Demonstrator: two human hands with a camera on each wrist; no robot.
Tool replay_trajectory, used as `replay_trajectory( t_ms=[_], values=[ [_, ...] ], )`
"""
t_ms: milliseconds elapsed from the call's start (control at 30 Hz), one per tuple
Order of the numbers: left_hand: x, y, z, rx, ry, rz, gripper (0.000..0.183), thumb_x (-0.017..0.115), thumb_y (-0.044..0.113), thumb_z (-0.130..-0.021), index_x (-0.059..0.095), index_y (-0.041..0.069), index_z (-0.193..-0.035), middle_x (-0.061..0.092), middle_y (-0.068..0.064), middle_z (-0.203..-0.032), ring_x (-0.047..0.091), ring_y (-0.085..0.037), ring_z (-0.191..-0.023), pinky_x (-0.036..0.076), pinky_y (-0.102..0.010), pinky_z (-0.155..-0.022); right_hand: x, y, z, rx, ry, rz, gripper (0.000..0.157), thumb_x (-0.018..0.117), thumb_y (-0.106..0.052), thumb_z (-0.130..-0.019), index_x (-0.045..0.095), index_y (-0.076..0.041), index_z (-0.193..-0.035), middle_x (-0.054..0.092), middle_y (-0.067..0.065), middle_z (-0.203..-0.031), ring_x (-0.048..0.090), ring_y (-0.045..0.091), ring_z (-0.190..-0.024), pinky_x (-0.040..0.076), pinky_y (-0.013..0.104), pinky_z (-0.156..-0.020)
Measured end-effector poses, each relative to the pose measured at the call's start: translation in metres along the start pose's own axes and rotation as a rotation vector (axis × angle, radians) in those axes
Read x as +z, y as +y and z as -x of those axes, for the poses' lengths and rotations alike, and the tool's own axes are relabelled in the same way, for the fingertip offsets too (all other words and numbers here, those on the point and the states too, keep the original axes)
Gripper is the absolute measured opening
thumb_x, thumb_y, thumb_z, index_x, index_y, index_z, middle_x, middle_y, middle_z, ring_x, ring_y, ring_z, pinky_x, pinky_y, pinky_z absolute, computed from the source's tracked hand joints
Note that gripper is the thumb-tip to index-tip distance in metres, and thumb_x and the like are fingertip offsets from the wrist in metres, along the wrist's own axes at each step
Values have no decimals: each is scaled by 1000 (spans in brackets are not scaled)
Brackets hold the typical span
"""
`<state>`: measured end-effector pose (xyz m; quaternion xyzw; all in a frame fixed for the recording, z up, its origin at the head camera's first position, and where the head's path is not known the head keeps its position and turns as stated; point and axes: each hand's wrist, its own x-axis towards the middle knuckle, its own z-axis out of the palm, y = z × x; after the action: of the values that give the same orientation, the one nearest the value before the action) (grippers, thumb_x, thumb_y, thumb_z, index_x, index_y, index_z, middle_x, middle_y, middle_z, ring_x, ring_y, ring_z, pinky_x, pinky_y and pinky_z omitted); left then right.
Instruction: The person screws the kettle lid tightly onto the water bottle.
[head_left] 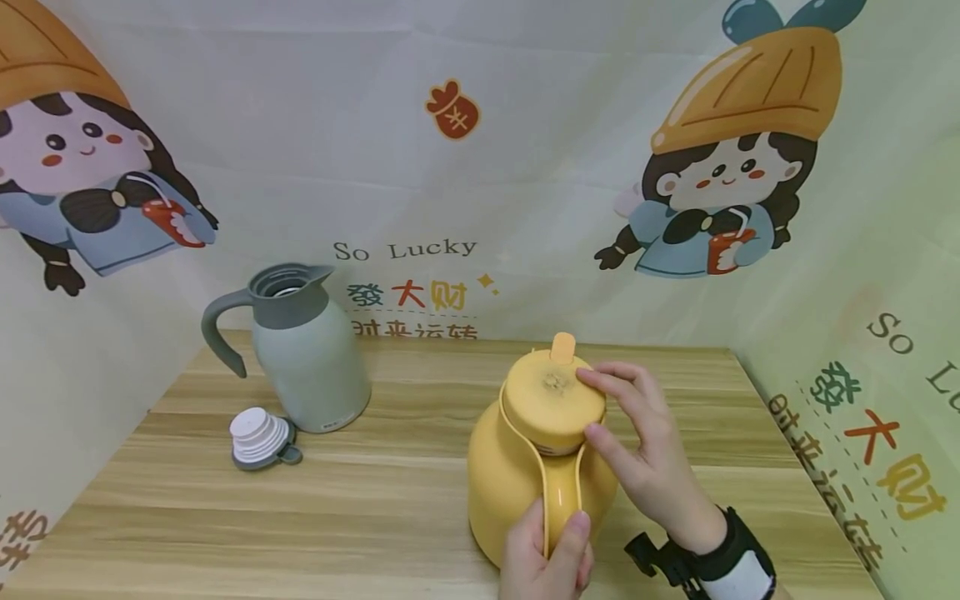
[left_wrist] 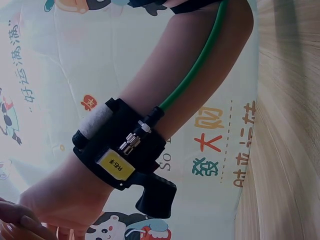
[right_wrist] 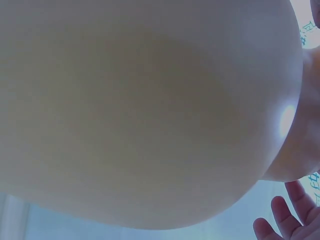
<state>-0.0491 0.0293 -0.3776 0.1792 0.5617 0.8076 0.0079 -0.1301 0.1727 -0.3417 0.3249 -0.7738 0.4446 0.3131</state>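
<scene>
My left hand grips the handle of the yellow vacuum jug, which stands upright on the wooden tabletop before me. My right hand grasps nothing: its loosely extended thumb and forefinger touch the round lid's right edge. Leftward, a lidless grey-green jug stands behind an upturned white-and-grey stopper.

Enclosed at the back and on both sides by pale, faintly creased fabric backdrops, printed with cartoon figures in ribbed orange hats, a red money pouch, dark "So Lucky" lettering and multicoloured Chinese characters. Bordered below by a light brown wood-grain tabletop, streaked from side to side. Lit softly in the head view, more bluish in the right wrist view.
</scene>
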Motion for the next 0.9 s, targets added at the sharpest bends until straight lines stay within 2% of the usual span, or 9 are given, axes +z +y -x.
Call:
replay_trajectory(
  t_ms=[200, 433, 567, 633, 733, 800, 900],
  values=[
    [0, -1, 0, 31, -16, 17, 22, 44, 5, -96, 42, -6, -77, 35, -24, -50, 34, -4, -42, 26, -14, -39, 0, -4, -1, 38, 32, 21, 41, 71, -22, -77, 59, -9, -114, 45, 11, -117, 40, 26, -110, 32, 32, -93],
    [-1, -1, 0, 6, -13, 23, 23, 45, 7, -97, 41, -7, -78, 35, -26, -51, 33, -3, -42, 26, -14, -39, -3, -33, -19, 48, 23, 17, 36, 73, -18, -73, 57, 1, -99, 40, 24, -129, 26, 36, -127, 22, 59, -98],
    [-1, -1, 0, -1, -10, 23, 24, 45, 7, -97, 41, -7, -78, 34, -26, -51, 33, -3, -42, 26, -15, -39, -6, -39, -28, 62, -52, 30, 51, 77, -15, -68, 53, -1, -110, 35, 19, -136, 19, 34, -131, 18, 63, -98],
    [-1, -2, 0, 7, -10, 24, 24, 45, 6, -97, 41, -7, -78, 34, -25, -50, 33, -4, -42, 26, -15, -39, -7, -30, -29, 62, -111, 50, 66, 80, -17, -64, 49, -6, -122, 30, 13, -141, 16, 32, -132, 16, 63, -99],
    [-1, -2, 0, 18, -10, 20, 23, 44, 6, -97, 41, -7, -77, 34, -24, -49, 33, -4, -42, 26, -14, -39, -8, -14, -30, 47, -194, 69, 81, 78, -37, -69, 39, -13, -135, 23, 8, -146, 11, 30, -134, 14, 65, -98],
    [0, -2, 0, 25, -8, 16, 22, 44, 5, -96, 42, -6, -77, 34, -24, -49, 33, -4, -42, 26, -14, -39, -9, -3, -32, 30, -229, 68, 83, 69, -52, -74, 33, -15, -139, 20, 6, -148, 9, 28, -135, 13, 65, -99],
    [0, -2, 0, 22, 0, 6, 22, 45, 6, -96, 42, -6, -77, 35, -24, -49, 33, -3, -42, 26, -14, -39, -12, 2, -39, 20, -260, 34, 81, 53, -64, -81, 30, -15, -141, 20, 6, -148, 9, 27, -135, 12, 65, -98]
  ],
)
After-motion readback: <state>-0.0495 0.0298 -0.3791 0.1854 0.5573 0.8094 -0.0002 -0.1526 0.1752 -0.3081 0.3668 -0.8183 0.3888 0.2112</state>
